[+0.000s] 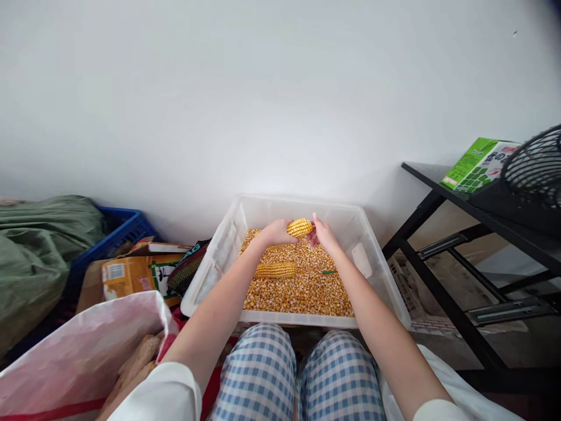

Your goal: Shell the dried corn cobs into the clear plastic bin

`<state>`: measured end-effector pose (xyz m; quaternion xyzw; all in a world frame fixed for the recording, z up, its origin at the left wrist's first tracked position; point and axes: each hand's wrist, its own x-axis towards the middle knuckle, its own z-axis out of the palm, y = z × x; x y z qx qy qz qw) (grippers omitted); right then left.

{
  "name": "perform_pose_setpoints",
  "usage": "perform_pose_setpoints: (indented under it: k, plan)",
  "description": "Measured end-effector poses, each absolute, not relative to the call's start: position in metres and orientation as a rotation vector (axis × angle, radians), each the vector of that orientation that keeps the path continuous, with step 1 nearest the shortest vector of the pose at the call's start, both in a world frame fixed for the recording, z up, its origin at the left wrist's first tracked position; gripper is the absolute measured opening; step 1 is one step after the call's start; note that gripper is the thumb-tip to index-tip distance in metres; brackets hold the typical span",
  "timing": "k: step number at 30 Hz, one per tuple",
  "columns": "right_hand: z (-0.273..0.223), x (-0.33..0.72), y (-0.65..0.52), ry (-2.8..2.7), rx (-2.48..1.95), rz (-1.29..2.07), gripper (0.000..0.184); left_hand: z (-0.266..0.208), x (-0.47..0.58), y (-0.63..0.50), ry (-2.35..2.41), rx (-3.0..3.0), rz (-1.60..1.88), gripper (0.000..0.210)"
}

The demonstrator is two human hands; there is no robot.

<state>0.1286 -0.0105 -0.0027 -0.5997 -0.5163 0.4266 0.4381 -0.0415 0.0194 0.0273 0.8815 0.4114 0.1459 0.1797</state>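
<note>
Over the far part of a clear plastic bin [366, 234], an ear of corn [300, 227] with yellow kernels lies sideways between my hands. My left hand [277, 231] is closed round its left end. At the other end, the fingers of my right hand [323, 233] grip the tip. Loose corn kernels [302, 295] cover the bin's floor below. A second ear of corn [276, 270] rests on them, left of centre, and a small green object [329, 272] lies to the right, its kind unclear.
A white-and-red sack [87, 345] with cobs stands open at left. Behind it are cardboard boxes [127, 275] and a blue crate [125, 225] under green cloth [52, 234]. At right, a black table [438, 175] carries a green box [475, 164] and a fan [537, 164].
</note>
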Motion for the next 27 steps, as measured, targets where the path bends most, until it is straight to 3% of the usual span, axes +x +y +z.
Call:
perform_pose_setpoints:
  k: [12,19,27]
  plan:
    - [-0.016,0.125,-0.01,-1.481,-1.598,0.851,0.059,0.022,-0.043,0.023,1.183,2.551,0.329,0.046]
    - [0.003,0.13,-0.011,-1.23,-1.428,1.184,0.057,0.026,-0.042,0.024,1.122,2.382,0.405,0.051]
    - [-0.008,0.123,-0.012,-1.452,-1.549,0.808,0.058,0.022,-0.044,0.026,1.133,2.379,0.393,0.049]
